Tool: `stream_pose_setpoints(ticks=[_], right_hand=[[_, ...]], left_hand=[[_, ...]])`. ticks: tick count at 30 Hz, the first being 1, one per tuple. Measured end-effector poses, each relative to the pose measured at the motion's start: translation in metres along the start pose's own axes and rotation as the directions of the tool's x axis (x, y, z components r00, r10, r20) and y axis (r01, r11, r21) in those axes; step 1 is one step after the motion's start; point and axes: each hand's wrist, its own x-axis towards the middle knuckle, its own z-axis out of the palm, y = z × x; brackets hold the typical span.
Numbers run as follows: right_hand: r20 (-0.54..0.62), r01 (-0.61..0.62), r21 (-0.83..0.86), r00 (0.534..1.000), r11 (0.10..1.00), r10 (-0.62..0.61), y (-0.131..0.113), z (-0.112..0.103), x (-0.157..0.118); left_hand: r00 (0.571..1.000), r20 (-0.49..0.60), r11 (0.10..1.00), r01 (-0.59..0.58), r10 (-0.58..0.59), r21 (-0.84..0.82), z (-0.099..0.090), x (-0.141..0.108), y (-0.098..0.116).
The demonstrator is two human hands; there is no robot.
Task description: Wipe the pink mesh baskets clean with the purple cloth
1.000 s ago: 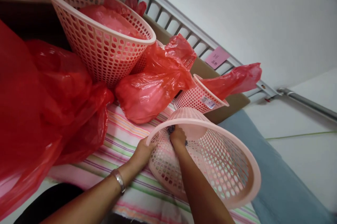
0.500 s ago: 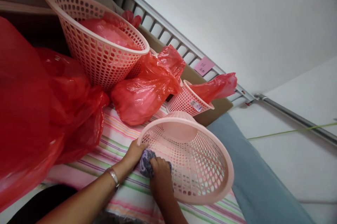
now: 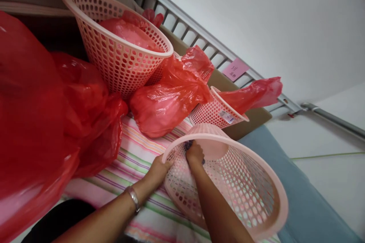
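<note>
A pink perforated plastic basket (image 3: pixel 251 182) lies on its side on striped cloth, its mouth facing me. My left hand (image 3: pixel 159 169) grips the rim at its left side, the thumb over the edge and the other fingers mostly hidden. Deep inside the basket, my right hand (image 3: pixel 195 153) is closed around a dark purple-grey cloth (image 3: pixel 188 144), held near the inner wall close to the base. Only small bits of that cloth show past the fingers.
Behind stands a large pink basket (image 3: pixel 122 58) with a red bag inside. A knotted red plastic bag (image 3: pixel 162 102) and a small basket (image 3: pixel 207 111) sit beyond mine. More red bags (image 3: pixel 34 121) fill the left. A railing with a pink note (image 3: pixel 235 69) runs behind.
My right hand has moved with the cloth from the basket's mouth deep inside, toward the base. My left hand stays on the rim. The whole view has shifted, so things appear further right.
</note>
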Motion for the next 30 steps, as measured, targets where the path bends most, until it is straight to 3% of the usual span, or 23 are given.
stream_pose_setpoints(ticks=[4,9,14,18,21,24,30], right_hand=[[0.01,0.045,-0.02,0.999,0.999,-0.044,0.003,0.004,0.006],[0.003,0.099,-0.043,0.995,0.994,-0.099,-0.002,-0.003,-0.013],[-0.014,0.24,-0.014,0.971,0.971,-0.241,-0.007,-0.017,-0.08],[-0.041,0.448,0.035,0.894,0.893,-0.447,0.001,-0.023,-0.152],[-0.029,0.53,0.077,0.848,0.844,-0.53,0.011,-0.025,-0.178],[-0.025,0.498,0.145,0.865,0.855,-0.5,0.013,-0.026,-0.162],[-0.093,0.236,0.145,0.97,0.961,-0.224,-0.002,-0.016,-0.064]], left_hand=[[0.997,0.025,0.996,-0.074,0.073,0.058,-0.003,0.003,0.017],[0.995,-0.023,0.993,-0.093,0.096,0.079,-0.009,0.011,0.019],[0.996,-0.06,0.997,-0.069,0.072,0.045,-0.011,0.011,0.011],[0.994,-0.063,0.996,-0.087,0.087,0.004,-0.012,0.009,0.011],[0.996,-0.06,0.997,-0.072,0.073,0.011,-0.011,0.008,0.009],[0.997,-0.067,0.999,-0.039,0.039,0.013,-0.01,0.008,0.008],[0.998,-0.052,0.999,-0.036,0.035,-0.008,-0.009,0.008,0.002]])
